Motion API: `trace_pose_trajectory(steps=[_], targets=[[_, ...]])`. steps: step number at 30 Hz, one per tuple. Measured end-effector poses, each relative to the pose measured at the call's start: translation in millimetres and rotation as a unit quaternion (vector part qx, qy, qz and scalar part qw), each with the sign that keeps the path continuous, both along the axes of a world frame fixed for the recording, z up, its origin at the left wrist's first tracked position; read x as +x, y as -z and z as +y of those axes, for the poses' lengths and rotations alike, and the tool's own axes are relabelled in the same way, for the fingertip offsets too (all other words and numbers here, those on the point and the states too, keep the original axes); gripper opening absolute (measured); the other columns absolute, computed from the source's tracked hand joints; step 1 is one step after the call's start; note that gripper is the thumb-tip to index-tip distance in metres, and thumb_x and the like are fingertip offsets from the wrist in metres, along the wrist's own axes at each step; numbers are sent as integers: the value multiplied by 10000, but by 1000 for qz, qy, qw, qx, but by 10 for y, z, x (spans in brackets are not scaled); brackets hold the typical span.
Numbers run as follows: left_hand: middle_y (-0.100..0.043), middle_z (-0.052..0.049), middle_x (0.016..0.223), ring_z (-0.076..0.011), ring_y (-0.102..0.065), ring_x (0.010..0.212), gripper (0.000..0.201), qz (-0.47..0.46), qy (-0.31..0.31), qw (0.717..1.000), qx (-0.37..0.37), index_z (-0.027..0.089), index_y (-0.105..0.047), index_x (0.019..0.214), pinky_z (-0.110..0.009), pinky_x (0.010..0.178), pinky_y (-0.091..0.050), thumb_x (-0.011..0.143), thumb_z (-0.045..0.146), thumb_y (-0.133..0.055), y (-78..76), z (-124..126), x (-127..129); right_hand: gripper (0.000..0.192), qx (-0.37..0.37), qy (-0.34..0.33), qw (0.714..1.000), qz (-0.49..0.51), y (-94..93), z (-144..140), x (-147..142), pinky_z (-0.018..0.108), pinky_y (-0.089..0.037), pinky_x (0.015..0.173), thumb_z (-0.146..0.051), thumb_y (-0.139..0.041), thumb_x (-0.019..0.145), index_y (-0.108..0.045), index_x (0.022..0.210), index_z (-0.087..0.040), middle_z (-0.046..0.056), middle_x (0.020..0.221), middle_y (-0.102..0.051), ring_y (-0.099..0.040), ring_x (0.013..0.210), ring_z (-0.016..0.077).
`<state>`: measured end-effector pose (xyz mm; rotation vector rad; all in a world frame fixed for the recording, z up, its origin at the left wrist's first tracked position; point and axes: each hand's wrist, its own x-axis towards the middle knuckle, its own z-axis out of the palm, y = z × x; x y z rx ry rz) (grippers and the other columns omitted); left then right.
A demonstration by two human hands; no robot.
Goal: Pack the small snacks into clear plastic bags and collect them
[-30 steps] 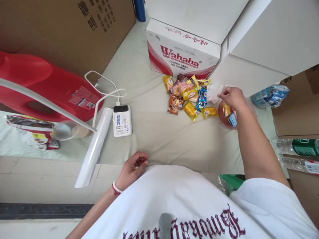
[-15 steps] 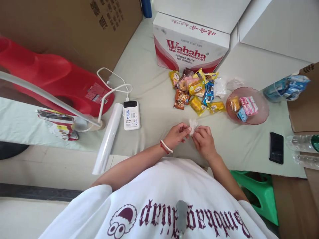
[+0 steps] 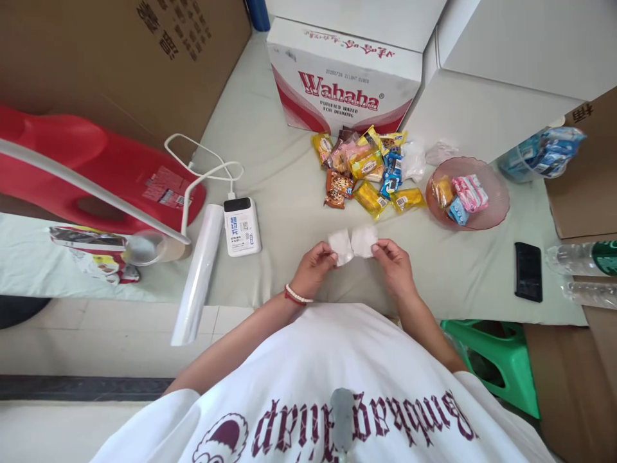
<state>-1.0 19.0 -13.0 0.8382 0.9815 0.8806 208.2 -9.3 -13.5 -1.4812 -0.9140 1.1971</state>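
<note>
My left hand (image 3: 312,267) pinches the left part of a thin, white, tissue-like sheet (image 3: 365,240) between thumb and fingers. By its right edge my right hand (image 3: 396,260) grips the same sheet, also closed. The sheet is spread above the cloth-covered table and narrows to a gap or slit in the middle; whether the two parts still join there I cannot tell. Beyond my hands lies a pile of wrapped snacks (image 3: 369,166) in yellow, brown and blue wrappers. Crumpled clear wrapping (image 3: 413,161) rests at the pile's right side.
Right of the pile stands a pink translucent bowl (image 3: 496,215) with a few packets. A Wahaha carton (image 3: 344,90) stands behind. To the left are a power bank (image 3: 241,228), a plastic film roll (image 3: 198,276) and a red container (image 3: 110,154). A phone (image 3: 528,271) and bottles (image 3: 578,258) lie far right.
The white sheet was bunched up between my close-set fingers and is now spread flat. My hands have moved apart sideways. The whole view has shifted slightly.
</note>
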Motion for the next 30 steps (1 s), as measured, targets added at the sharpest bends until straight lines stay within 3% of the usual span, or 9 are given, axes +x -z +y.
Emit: trace_pose_trajectory(steps=[2,5,9,11,14,16,20,24,30], targets=[[-570,46,782,-130,-566,771,488,-50,-40,996,-65,202,-537,804,-316,776,-552,690,511,-897,15,4,-90,300,9,63,998,-6,33,33,123,311,-519,776,-499,-732,851,-700,947,-217,-3,839,-689,-610,753,162],[-567,50,789,-126,-576,792,514,-84,-57,989,-105,193,-536,787,-338,799,-583,629,454,-948,9,9,-157,300,52,106,983,-142,3,127,355,361,-520,845,-494,-666,907,-699,981,-205,31,887,-695,-625,825,195],[-573,48,755,-125,-575,769,511,-64,-64,990,-105,178,-592,783,-354,804,-594,606,496,-951,4,27,-96,388,151,51,902,-401,-208,295,416,520,-431,1085,-482,-637,933,-689,1203,-209,141,1220,-681,-571,1203,310],[-591,41,755,-127,-582,765,511,-45,-68,992,-98,171,-626,794,-342,797,-587,609,530,-940,12,41,-44,388,199,-20,878,-435,-311,322,273,527,-414,1110,-459,-649,941,-673,1249,-224,146,1256,-662,-544,1247,314],[-629,28,751,-123,-590,744,508,-19,-58,995,-75,162,-660,791,-293,751,-546,633,571,-917,35,57,2,263,234,-193,886,-351,-330,272,-47,450,-490,1003,-429,-655,963,-709,1147,-250,98,1084,-708,-605,1096,269],[-644,21,721,-111,-577,695,502,-1,-48,997,-54,156,-670,777,-262,703,-500,660,586,-900,54,56,3,207,206,-240,909,-271,-249,214,-227,412,-512,922,-435,-662,963,-734,1036,-255,69,954,-714,-624,988,244],[-644,16,672,-89,-523,604,518,-12,-34,998,-48,153,-653,756,-245,620,-415,696,619,-872,85,22,-21,253,62,-201,976,-55,-60,133,-376,340,-520,790,-497,-735,895,-736,917,-245,29,861,-709,-641,828,192],[-594,39,627,-78,-496,576,544,-65,-22,995,-79,165,-606,746,-236,605,-400,694,638,-870,97,-28,-18,311,-32,-166,980,102,-14,90,-382,296,-487,740,-511,-828,795,-731,867,-224,-3,806,-705,-605,743,152],[-575,49,662,-80,-513,630,488,-110,-26,990,-82,174,-584,744,-222,639,-437,713,548,-897,55,-44,-77,300,-27,-41,977,209,-61,54,-279,258,-481,728,-442,-907,724,-715,847,-247,-40,786,-644,-567,725,118]])
